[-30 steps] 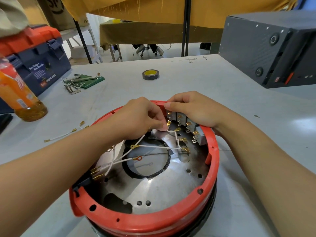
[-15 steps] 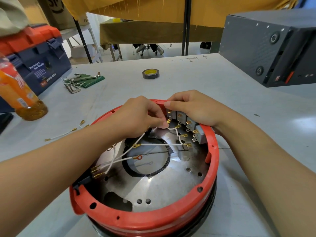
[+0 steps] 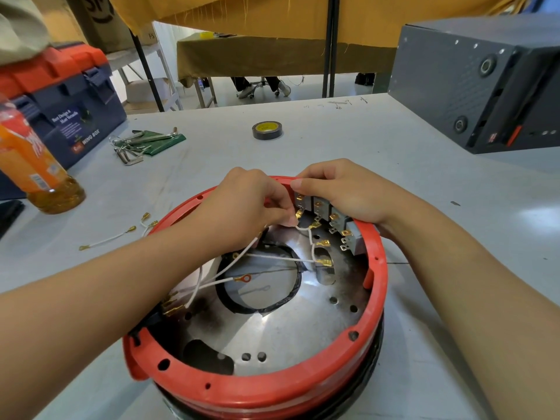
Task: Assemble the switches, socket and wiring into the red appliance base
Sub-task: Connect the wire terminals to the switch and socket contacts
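The round red appliance base [image 3: 303,386] lies open side up on the grey table, its metal plate [image 3: 291,331] showing inside. A row of grey switches [image 3: 330,213] with brass tabs sits in the far rim. My right hand [image 3: 348,192] curls over that rim and holds the switches. My left hand [image 3: 251,207] pinches a brass terminal on a white wire [image 3: 303,228] against the leftmost switch tab. More white wires [image 3: 218,283] with brass and red ring terminals cross the plate. A black socket [image 3: 148,322] with brass pins sits at the near left wall.
Loose white wires [image 3: 109,237] lie left of the base. An orange drink bottle [image 3: 33,165] and a blue and red toolbox [image 3: 63,107] stand at far left, hex keys [image 3: 142,144] beside them. A tape roll [image 3: 267,130] lies beyond; a dark grey box [image 3: 481,80] occupies the far right.
My left hand has lifted the wire terminal slightly toward the leftmost switch tab. The wire chain below it has shifted a little. My right hand stays on the switches.
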### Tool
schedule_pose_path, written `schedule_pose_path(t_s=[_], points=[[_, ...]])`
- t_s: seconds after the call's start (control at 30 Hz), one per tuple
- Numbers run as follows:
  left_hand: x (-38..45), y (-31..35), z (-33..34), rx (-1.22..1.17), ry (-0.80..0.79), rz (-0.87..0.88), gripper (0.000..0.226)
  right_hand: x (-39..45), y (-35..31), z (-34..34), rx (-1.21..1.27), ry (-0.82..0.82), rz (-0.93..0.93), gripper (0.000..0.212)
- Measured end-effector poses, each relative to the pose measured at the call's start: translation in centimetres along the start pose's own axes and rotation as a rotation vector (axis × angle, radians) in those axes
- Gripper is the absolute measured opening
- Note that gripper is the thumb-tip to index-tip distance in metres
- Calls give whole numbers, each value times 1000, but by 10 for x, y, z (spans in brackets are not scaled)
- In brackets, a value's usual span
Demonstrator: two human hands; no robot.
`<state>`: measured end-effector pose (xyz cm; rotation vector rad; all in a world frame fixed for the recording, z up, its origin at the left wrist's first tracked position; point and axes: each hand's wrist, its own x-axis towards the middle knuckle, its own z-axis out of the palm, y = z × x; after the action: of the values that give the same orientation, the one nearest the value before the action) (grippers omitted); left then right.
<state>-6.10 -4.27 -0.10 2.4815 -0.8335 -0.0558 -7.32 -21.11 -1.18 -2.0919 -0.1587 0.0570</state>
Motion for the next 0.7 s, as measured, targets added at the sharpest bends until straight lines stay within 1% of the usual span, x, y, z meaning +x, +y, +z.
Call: schedule_pose_path(t_s=[0.2,0.43,0.7], points=[[0,-1,-1,70,-11,74,11,0,0,0,-5,-1,4,24],[-2,-2,-2,70,-44,96,5,0,0,0,-3,5,5,24],[0,-4,-2,139,-36,146,6,-1,0,1,17,-8,5,25]])
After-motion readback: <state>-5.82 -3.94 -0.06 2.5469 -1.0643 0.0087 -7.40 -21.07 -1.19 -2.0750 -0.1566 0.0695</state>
